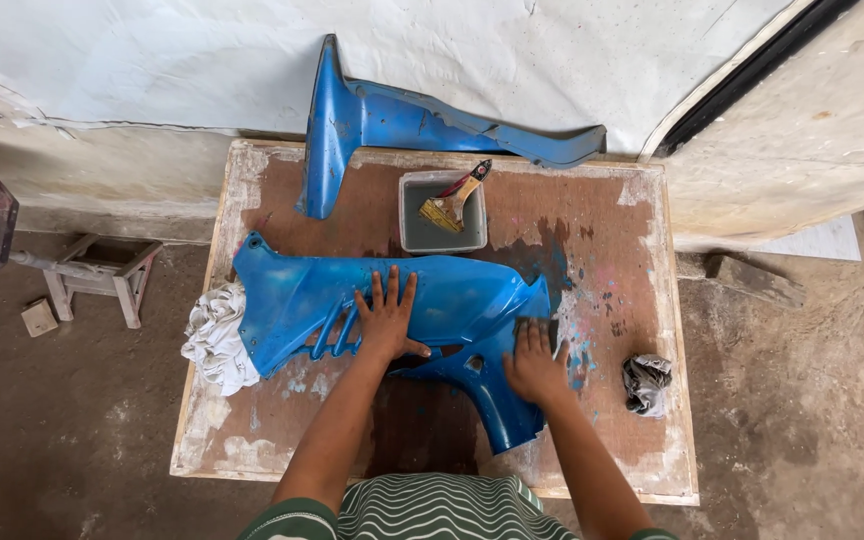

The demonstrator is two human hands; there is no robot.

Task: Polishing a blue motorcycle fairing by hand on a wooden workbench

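We press our left hand point(388, 318) flat, fingers spread, on the blue panel point(392, 300) at frame center; right hand point(535, 362) rests open w/ fingers together on its right end.

The left hand point(388, 318) lies flat, fingers spread, on a blue plastic motorcycle body panel point(302, 295) on the worn wooden tabletop point(612, 260). The right hand point(535, 362) presses the panel's right end. A white crumpled rag point(215, 340) sits under the panel's left end.

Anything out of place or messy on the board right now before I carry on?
Some mess: blue and pink stains mark the wooden board by the right hand. A crumpled grey rag lies near the right edge. The brush sits propped in the grey tub; nothing spilled.
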